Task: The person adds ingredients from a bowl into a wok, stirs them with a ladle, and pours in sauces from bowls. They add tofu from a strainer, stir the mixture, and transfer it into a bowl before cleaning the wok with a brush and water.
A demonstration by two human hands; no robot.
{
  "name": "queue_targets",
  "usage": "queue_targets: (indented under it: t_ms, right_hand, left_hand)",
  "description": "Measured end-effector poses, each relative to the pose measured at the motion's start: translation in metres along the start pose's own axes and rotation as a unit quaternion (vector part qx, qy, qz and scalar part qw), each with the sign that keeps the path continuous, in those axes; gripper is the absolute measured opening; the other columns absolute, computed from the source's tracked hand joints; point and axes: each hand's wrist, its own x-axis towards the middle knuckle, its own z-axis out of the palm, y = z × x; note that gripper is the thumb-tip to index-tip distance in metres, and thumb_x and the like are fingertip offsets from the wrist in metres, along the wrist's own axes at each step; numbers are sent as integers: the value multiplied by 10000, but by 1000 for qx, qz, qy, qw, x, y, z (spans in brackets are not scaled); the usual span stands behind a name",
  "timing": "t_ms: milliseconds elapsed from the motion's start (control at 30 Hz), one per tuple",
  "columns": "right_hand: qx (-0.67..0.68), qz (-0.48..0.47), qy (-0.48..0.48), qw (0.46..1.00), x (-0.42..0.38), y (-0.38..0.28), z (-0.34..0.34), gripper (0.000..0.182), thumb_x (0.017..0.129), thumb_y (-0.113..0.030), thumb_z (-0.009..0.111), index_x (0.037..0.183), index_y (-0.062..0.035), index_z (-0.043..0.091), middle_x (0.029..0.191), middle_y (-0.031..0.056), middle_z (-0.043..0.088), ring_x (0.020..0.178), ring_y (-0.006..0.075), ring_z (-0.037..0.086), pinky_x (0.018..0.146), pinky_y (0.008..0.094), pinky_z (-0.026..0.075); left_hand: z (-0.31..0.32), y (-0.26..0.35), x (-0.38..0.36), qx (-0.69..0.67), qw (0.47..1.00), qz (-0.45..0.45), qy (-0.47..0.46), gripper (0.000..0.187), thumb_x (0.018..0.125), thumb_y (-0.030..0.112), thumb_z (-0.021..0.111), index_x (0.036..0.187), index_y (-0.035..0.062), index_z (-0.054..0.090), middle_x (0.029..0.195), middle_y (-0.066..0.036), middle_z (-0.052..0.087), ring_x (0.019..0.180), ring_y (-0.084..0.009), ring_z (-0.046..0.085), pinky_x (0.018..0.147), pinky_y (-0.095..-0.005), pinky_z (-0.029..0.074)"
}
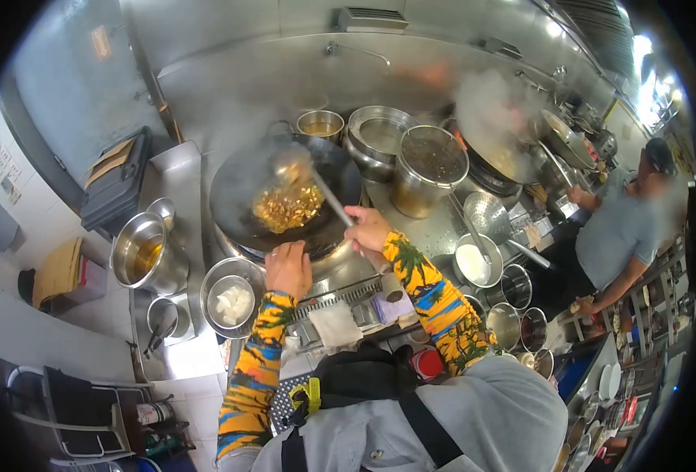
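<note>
Gripping the long ladle (314, 182) with the right hand (368, 227), fingers clenching its handle, bowl dipping over the food in the middle of the wok. Clamping the near rim of the wok (238, 197) with the left hand (288, 268), fist closing tight on the edge. Sitting wide, dark and round on the burner, that wok, just ahead of both hands, with steam rising behind. Glistening golden-brown in one loose heap at the centre, the stir-fried food (287, 207).

Counting now: one wok, one ladle, one bowl of white pieces (231, 303) resting on the counter (179, 177) just left of the left hand. Standing behind the wok, three steel pots (429, 165). Working at the far right, one other person in a grey shirt (619, 228).
</note>
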Motion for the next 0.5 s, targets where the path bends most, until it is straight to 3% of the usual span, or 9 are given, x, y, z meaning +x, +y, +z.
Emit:
queue_targets:
  t_ms: [67, 133, 167, 200, 267, 333, 400, 467, 500]
  right_hand:
    - [-157, -30, 94, 983, -4, -5, 3, 680, 748, -19, 598, 1398, 37, 406, 798, 160, 674, 580, 192, 637, 563, 324, 520]
    - [-141, -46, 79, 986, 4, 26, 12, 699, 746, -29, 580, 1413, 38, 381, 842, 171, 676, 597, 207, 643, 592, 328, 528]
    - [-85, -66, 64, 992, -3, 36, 26, 737, 792, -50, 589, 1467, 28, 302, 945, 146, 665, 545, 139, 595, 525, 304, 509]
    - [-30, -3, 5, 1000, -16, 31, 34, 735, 800, -34, 601, 1467, 28, 296, 932, 138, 657, 537, 131, 587, 513, 293, 499]
    - [31, 7, -80, 996, 0, 39, 25, 658, 776, -28, 612, 1399, 23, 407, 818, 138, 658, 534, 151, 607, 479, 317, 499]
    - [33, 42, -102, 993, 5, 4, 3, 708, 795, 19, 640, 1437, 33, 341, 809, 106, 621, 499, 124, 558, 479, 283, 479]
    - [-1, -42, -52, 998, 37, 15, -2, 694, 758, -13, 630, 1406, 46, 387, 795, 110, 631, 509, 120, 567, 472, 289, 477]
    - [-88, -60, 17, 994, 34, 15, 0, 702, 736, -38, 627, 1398, 38, 405, 780, 107, 640, 517, 127, 577, 495, 288, 485]
    - [-42, -52, 13, 998, 28, 21, 8, 697, 732, -43, 632, 1390, 35, 416, 768, 107, 642, 520, 135, 582, 502, 291, 490]
  left_hand:
    - [10, -4, 3, 41, 997, -5, -60, 215, 832, 222, 616, 967, 57, 646, 914, -148, 635, 876, -341, 606, 789, -463, 430]
    - [16, -5, 9, 61, 993, -9, -104, 195, 833, 247, 618, 876, 61, 652, 851, -140, 638, 829, -336, 614, 765, -455, 432]
    - [22, -4, 10, 75, 994, 5, -80, 191, 832, 253, 621, 838, 63, 647, 825, -135, 638, 804, -332, 617, 750, -452, 434]
    - [28, 0, 9, 88, 994, 20, -57, 195, 832, 258, 625, 801, 66, 642, 799, -130, 638, 779, -328, 619, 735, -449, 436]
    - [39, -1, 14, 104, 993, 37, -37, 211, 831, 267, 631, 761, 69, 640, 767, -122, 639, 746, -320, 623, 711, -445, 441]
    - [42, -4, 13, 109, 992, 32, -57, 219, 831, 275, 636, 756, 69, 645, 753, -114, 640, 731, -314, 626, 693, -442, 448]
    - [42, -2, 9, 110, 992, 10, -58, 238, 839, 292, 637, 746, 74, 648, 752, -114, 644, 724, -316, 631, 679, -444, 454]
    - [34, 4, 8, 108, 992, -11, -61, 240, 847, 297, 631, 747, 80, 649, 747, -115, 645, 729, -319, 634, 684, -448, 455]
    - [27, 6, 10, 115, 991, -7, -62, 240, 852, 298, 624, 746, 83, 646, 745, -118, 645, 729, -322, 635, 683, -451, 453]
